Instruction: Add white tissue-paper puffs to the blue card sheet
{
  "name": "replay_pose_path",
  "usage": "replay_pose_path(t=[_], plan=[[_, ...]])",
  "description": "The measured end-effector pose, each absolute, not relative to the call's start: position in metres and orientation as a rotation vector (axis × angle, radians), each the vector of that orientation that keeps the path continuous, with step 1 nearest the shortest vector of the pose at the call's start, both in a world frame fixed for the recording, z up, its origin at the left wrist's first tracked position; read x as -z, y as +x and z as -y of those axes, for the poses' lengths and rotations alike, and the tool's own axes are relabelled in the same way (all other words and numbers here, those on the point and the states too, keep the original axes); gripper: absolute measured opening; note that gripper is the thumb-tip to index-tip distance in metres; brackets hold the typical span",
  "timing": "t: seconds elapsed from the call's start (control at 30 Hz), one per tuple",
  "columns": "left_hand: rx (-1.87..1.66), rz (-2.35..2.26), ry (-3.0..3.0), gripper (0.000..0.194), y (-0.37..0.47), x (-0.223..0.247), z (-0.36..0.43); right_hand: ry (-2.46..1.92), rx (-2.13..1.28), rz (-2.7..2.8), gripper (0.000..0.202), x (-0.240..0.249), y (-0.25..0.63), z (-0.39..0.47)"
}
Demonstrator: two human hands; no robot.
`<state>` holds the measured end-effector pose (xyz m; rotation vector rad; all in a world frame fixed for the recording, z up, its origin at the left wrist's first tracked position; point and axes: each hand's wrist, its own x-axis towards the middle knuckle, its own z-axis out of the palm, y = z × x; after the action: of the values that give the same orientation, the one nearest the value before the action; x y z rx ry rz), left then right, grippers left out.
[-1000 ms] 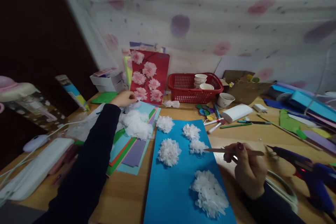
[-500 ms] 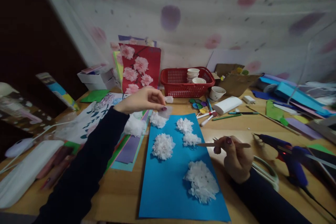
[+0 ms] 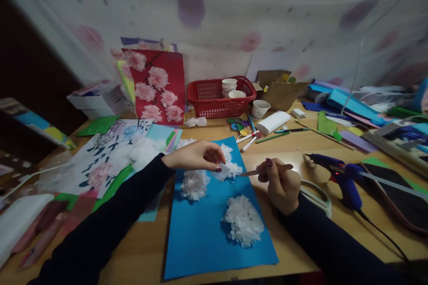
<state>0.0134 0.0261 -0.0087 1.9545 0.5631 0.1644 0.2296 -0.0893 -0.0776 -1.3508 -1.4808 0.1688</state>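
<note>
While the right hand [image 3: 283, 185] pinches a wooden stick [image 3: 250, 172], the left hand [image 3: 199, 156] clasps white tissue [image 3: 220, 174] — likely light, soft, easily torn, best held by an edge — between fingertips above the blue sheet [image 3: 203, 240].

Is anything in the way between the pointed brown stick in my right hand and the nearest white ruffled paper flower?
Nothing visible: the pointed brown stick has its tip right beside the small white ruffled paper flower on the blue rectangular card. Your bare left hand is at the flower's opposite side, not between them.
</note>
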Motion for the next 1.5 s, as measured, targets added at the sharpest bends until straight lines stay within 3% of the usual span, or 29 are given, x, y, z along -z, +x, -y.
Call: replay_pose_path(t=[0.33,0.5,0.6,1.03,1.17,1.33,1.5], plan=[[-0.15,-0.575,1.892,0.02,0.031,0.034,-0.014,-1.383,-0.243,1.539,0.039,0.076,0.224,0.082],[-0.344,-0.6,2.118,0.005,0.044,0.047,-0.003,-1.378,-0.286,1.459,0.036,0.078,0.224,0.081],[-0.439,-0.661,2.212,0.006,0.048,0.052,0.0,-1.327,-0.301,1.323,0.036,0.08,0.225,0.084],[-0.476,-0.67,2.331,0.011,0.048,0.052,-0.001,-1.298,-0.06,1.666,0.028,0.078,0.227,0.09],[-0.472,-0.663,2.451,0.028,0.036,0.037,-0.008,-1.278,0.022,1.718,0.025,0.08,0.228,0.09],[-0.161,-0.756,2.568,0.081,0.023,0.031,-0.016,-1.298,0.076,1.814,0.023,0.08,0.229,0.092],[0.024,-0.828,2.624,0.108,0.026,0.042,-0.014,-1.18,0.165,1.922,0.02,0.075,0.228,0.091]])
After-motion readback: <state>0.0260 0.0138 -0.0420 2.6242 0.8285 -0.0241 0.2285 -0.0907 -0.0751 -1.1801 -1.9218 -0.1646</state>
